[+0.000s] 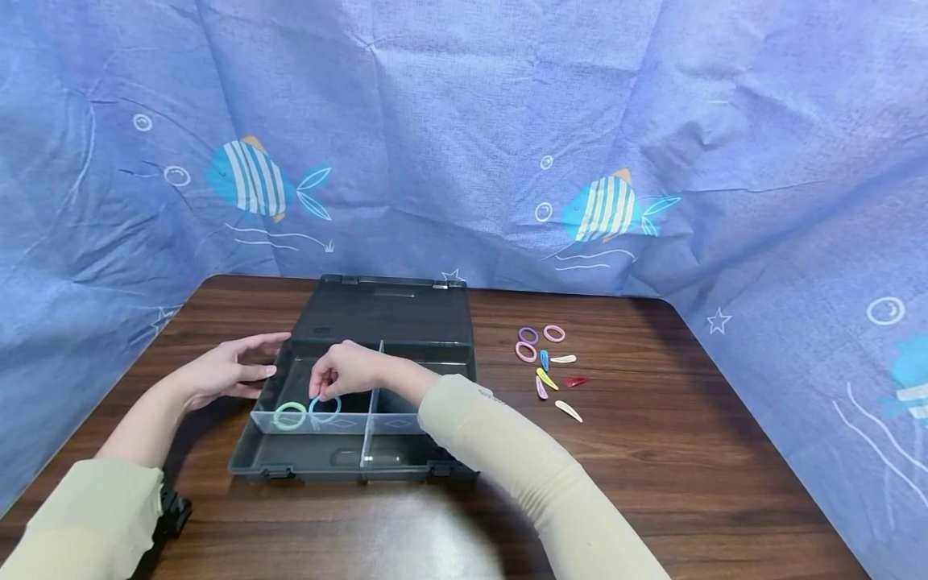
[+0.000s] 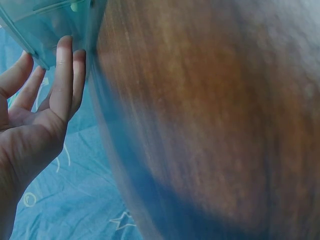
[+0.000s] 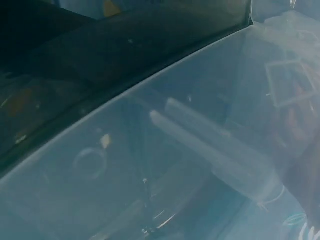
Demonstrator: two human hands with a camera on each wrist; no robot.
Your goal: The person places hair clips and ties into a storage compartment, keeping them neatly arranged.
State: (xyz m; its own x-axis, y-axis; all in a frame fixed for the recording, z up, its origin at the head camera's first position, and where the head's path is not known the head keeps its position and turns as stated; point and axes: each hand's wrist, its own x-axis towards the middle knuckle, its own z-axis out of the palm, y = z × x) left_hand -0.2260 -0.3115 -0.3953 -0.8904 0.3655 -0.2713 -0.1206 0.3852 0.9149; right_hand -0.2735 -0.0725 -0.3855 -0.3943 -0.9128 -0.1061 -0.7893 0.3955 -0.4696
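Note:
My right hand (image 1: pixel 348 370) pinches a light-blue hair tie (image 1: pixel 339 408) inside the back left compartment of a dark see-through organizer box (image 1: pixel 326 474). The tie hangs down close to the clear divider (image 1: pixel 402 423). Just left of it, a light-green hair tie (image 1: pixel 290 405) leans at the same divider. My left hand (image 1: pixel 221 372) is at the box's left side, fingers stretched out. In the left wrist view, its fingertips (image 2: pixel 65 45) rest against the box wall (image 2: pixel 30 20). Only blurred clear plastic fills most of the right wrist view; the held tie is hidden there.
The box's lid (image 1: pixel 391 310) lies folded back behind it. To the right on the wooden table (image 1: pixel 689 451) lie a purple hair tie (image 1: pixel 528 329), two pink hair ties (image 1: pixel 554 327) and several snap clips (image 1: pixel 547 379). A blue fish-print cloth (image 1: pixel 464 121) hangs behind the table.

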